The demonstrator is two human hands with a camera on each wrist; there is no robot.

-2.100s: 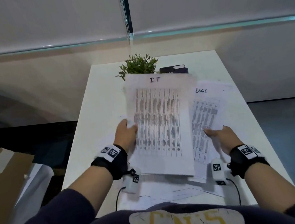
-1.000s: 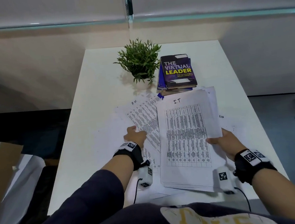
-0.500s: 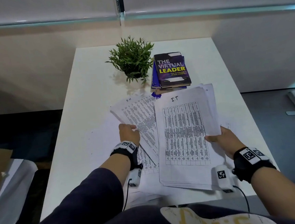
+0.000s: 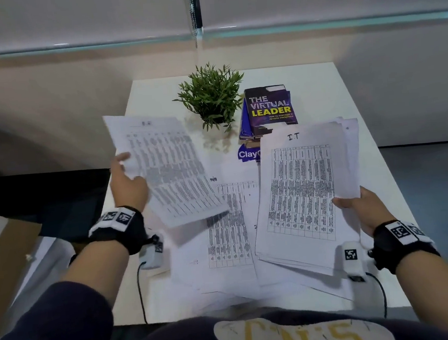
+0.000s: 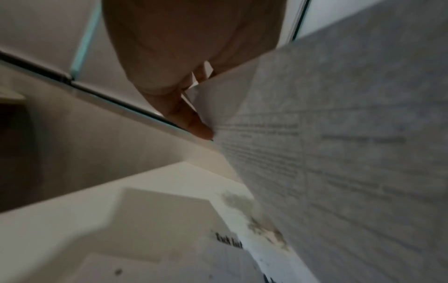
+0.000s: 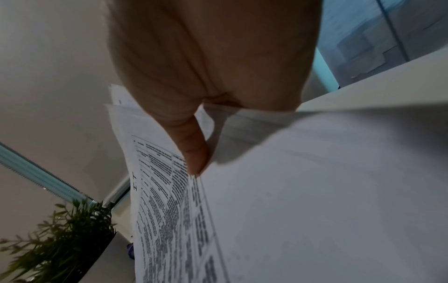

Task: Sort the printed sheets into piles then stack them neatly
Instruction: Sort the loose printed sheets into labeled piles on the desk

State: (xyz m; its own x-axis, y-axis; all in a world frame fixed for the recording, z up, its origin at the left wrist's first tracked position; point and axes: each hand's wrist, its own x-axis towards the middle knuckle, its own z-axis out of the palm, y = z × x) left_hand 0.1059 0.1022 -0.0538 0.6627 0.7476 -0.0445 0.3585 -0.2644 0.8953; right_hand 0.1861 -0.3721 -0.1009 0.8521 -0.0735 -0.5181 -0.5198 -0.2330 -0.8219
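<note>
My left hand (image 4: 128, 183) pinches one printed sheet (image 4: 165, 166) by its left edge and holds it raised and tilted over the table's left side; the thumb (image 5: 191, 122) lies on that sheet (image 5: 339, 153). My right hand (image 4: 361, 206) grips a thick stack of sheets (image 4: 306, 189) headed "IT" by its right edge, lifted off the table. In the right wrist view the thumb (image 6: 191, 151) presses on the stack (image 6: 315, 210). More printed sheets (image 4: 228, 237) lie loose on the white table (image 4: 156, 94) between my hands.
A small potted plant (image 4: 211, 97) stands at the table's back middle, also seen as the plant (image 6: 60, 239) in the right wrist view. A dark book (image 4: 270, 108) tops a small book pile right of it. Cardboard (image 4: 3, 257) lies on the floor to the left.
My left hand has lifted the single sheet off the table pile and swung it up and to the left. The right hand keeps holding the IT stack in about the same place.
</note>
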